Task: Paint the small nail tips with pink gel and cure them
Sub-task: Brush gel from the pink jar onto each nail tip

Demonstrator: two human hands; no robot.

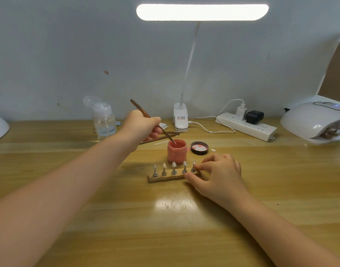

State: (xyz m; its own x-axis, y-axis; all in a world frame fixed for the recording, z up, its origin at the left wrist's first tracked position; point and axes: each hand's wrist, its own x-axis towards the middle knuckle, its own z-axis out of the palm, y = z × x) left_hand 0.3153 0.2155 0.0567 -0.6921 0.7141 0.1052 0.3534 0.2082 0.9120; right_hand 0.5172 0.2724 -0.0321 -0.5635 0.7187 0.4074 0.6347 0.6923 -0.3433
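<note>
An open jar of pink gel (177, 153) stands on the wooden table (126, 218), its black lid (199, 148) lying just to the right. My left hand (144, 125) grips a thin brown brush (146, 114), whose tip dips into the jar's mouth. In front of the jar a small wooden strip (166, 178) carries several clear nail tips (174, 165) on metal stands. My right hand (219, 175) pinches the strip's right end, thumb at the front and fingers behind it.
A clip-on desk lamp (181, 117) shines from the back. A white curing lamp (313, 120) sits at far right, a power strip (246, 126) beside it. A clear pump bottle (104, 118) stands back left. More brushes (165, 134) lie behind the jar.
</note>
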